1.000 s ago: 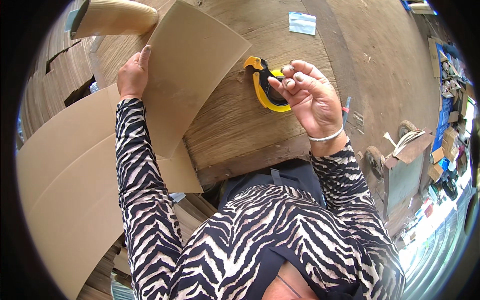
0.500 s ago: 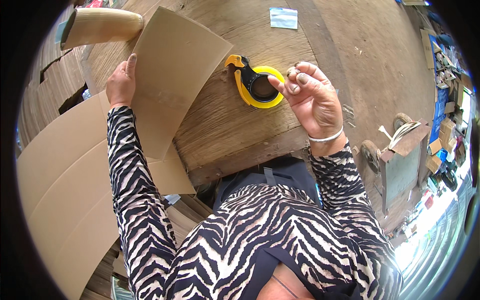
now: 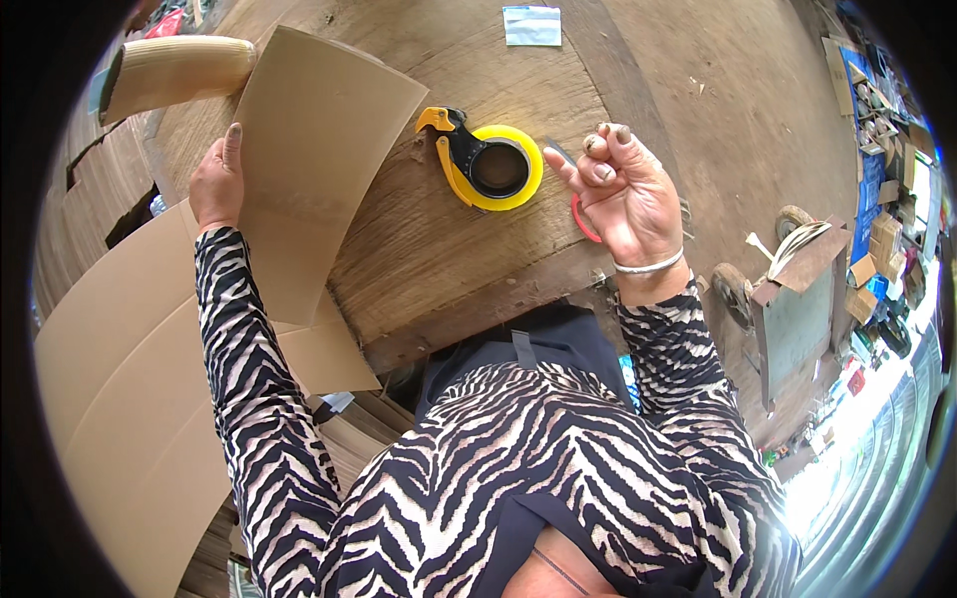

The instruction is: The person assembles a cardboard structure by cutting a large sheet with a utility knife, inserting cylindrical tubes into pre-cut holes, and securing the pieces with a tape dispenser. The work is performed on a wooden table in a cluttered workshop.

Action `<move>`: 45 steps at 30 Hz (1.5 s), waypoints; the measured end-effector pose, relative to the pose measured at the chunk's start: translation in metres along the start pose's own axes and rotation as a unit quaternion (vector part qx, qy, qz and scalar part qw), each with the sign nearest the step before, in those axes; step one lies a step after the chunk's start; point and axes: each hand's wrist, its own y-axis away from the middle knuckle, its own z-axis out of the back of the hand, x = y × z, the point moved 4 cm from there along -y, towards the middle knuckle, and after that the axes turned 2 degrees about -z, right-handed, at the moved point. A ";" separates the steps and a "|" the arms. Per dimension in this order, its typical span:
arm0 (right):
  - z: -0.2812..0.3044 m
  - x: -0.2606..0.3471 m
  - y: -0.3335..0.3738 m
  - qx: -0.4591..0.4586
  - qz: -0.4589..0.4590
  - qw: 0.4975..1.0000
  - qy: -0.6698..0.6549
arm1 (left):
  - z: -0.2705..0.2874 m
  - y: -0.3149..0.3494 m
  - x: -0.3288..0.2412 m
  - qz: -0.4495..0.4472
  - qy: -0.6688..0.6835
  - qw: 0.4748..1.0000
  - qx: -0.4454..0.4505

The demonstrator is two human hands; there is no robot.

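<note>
My left hand point(image 3: 216, 184) is closed on the left edge of a brown cardboard sheet point(image 3: 319, 130), its thumb on the upper face. The sheet is tilted and curved over the wooden table. My right hand point(image 3: 628, 194) is raised, palm up, its fingers curled toward the thumb and the little finger sticking out. Nothing shows between those fingers. Just left of it, a yellow and black tape dispenser point(image 3: 449, 164) with a yellow roll lies on the table. A red looped handle point(image 3: 584, 221), perhaps of scissors, is partly hidden behind my right hand.
A rolled piece of cardboard point(image 3: 184, 75) lies at the far left of the wooden table point(image 3: 449, 279). Large cardboard sheets point(image 3: 120, 369) spread at left, beside stacked cardboard point(image 3: 75, 234). A small white and blue packet point(image 3: 532, 26) lies far back. A wheeled cart point(image 3: 797, 299) stands at right.
The whole view has shifted, so the table and dispenser appear further left. The curled fingers of my right hand have changed position slightly, and the red handle now shows beside it. My left hand keeps the cardboard.
</note>
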 end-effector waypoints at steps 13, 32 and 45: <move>0.082 0.109 -0.043 -0.116 0.158 0.981 -0.008 | 0.003 0.001 -0.007 -0.023 -0.012 1.000 -0.004; 0.018 -0.144 -0.073 0.016 0.244 0.390 0.888 | -0.003 0.013 -0.019 0.031 0.017 0.997 0.072; -0.001 0.011 0.026 0.015 0.056 0.885 0.462 | -0.027 0.125 -0.083 -0.178 0.136 0.973 0.051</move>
